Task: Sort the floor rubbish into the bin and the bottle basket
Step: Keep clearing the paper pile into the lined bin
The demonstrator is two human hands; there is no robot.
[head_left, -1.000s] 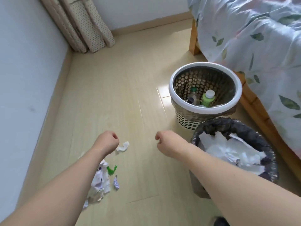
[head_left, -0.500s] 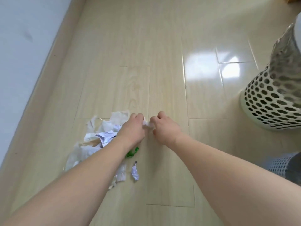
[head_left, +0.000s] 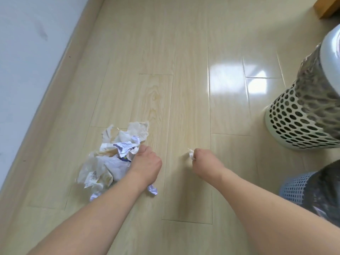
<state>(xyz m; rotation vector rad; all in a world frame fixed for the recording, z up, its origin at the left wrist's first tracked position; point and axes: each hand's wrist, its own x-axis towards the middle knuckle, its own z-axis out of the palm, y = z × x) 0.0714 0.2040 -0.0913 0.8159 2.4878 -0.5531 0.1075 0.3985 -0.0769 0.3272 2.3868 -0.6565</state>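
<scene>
Two bare forearms entering from the bottom edge, converging toward mid-frame. At the lower right edge, a blue mesh bin [head_left: 296, 186] lined with a dark bag, cut off by the frame. Just left of the left wrist, a small crumpled scrap [head_left: 152, 189] lying on the wooden floor [head_left: 184, 89]. Left hand [head_left: 145, 162] at centre-left, fingers curled down into the near edge of a rubbish heap [head_left: 110, 159] of crumpled paper and clear wrapping; grip narrow and touching the heap, though cannot tell what exactly is held, fingertips being hidden. Right hand [head_left: 204, 159] at centre-right, grip closed in a pinch on a small white tissue wad [head_left: 190, 155], well apart from the left hand. Open bare floor between the two hands and onward toward the top of the frame. Heap spreading left and up from the left hand, its far edge a tan tissue sheet, near the skirting board [head_left: 60, 92] that runs diagonally from the lower left up to the top. White wall [head_left: 27, 52] filling the upper left. At the right edge, a perforated pale basket [head_left: 301, 118] with a white rim, standing on the floor, separated from the right hand by a wide glossy strip. Wooden bed leg [head_left: 329, 6] in the top right corner.
</scene>
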